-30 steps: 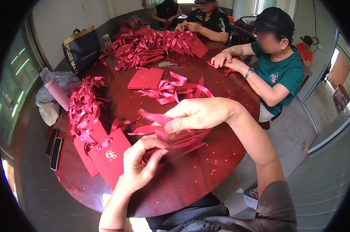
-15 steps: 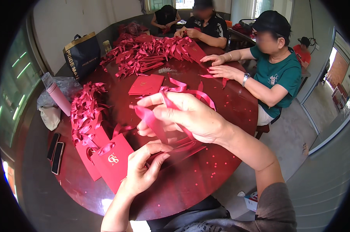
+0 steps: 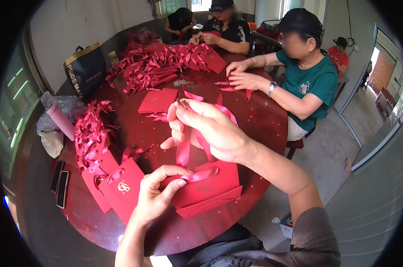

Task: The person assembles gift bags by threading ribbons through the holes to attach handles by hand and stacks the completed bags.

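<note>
At the near side of the round dark-red table [image 3: 264,147], head view: red paper gift bag [image 3: 226,175] under my hands, gold emblem up, folded base toward me. Left hand [image 3: 161,189] at its upper left; thumb and forefinger pinch the pink satin ribbon [image 3: 183,151] there. Whether the paper is caught too, I cannot tell. Right hand [image 3: 210,129] raised above the bag, thumb pressed to forefinger on the ribbon's upper part, remaining fingers loosely bent; two strands hang below it.

Left of me: ribbon-handled red bags [image 3: 123,189] in an overlapping row, two phones [image 3: 62,189] beside them, pink tumbler [image 3: 60,120] beyond. Ahead: short stack of flat red bags [image 3: 159,99], then a large heap of beribboned bags [image 3: 161,62]. To the right, a co-worker in a green T-shirt [image 3: 306,82], both hands at another ribbon.
</note>
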Tool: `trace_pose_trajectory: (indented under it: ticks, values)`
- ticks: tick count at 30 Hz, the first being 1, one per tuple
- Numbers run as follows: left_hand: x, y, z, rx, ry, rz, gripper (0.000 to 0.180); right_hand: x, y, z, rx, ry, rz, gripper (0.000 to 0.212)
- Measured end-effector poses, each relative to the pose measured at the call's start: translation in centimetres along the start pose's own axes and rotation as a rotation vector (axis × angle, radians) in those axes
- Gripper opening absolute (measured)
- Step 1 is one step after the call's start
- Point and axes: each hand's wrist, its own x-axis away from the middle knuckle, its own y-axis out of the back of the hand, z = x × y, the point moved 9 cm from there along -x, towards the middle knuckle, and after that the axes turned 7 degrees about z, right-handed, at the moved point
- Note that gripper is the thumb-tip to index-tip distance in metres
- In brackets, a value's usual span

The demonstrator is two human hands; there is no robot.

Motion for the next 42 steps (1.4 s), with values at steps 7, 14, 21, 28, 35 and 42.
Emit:
trace_pose_trajectory:
  ticks: [7,14,21,28,35,42]
  values:
    - [0.1,-0.6,1.2,0.093,0.153,0.131,0.034,1.5,4.2,-3.9,-0.197,-0.25,-0.134,0.019]
    - [-0.5,-0.6,3.4,0.1,0.231,0.167,0.033,2.3,7.2,-7.3,-0.135,-0.318,-0.256,0.019]
    - [-0.1,0.3,6.4,0.369,0.355,0.005,0.024,3.6,9.9,-8.9,0.068,-0.421,-0.297,0.036]
    - [0.0,5.0,7.4,0.573,0.19,-0.39,0.025,9.0,8.7,-5.8,0.192,-0.493,-0.247,0.059]
    - [-0.4,3.9,7.1,0.441,0.154,-0.301,0.043,8.7,4.8,-1.8,0.743,-0.288,-0.238,0.02]
    - [-0.7,3.9,6.3,0.436,0.123,-0.254,0.052,8.2,-3.2,6.5,1.669,0.086,-0.299,0.009]
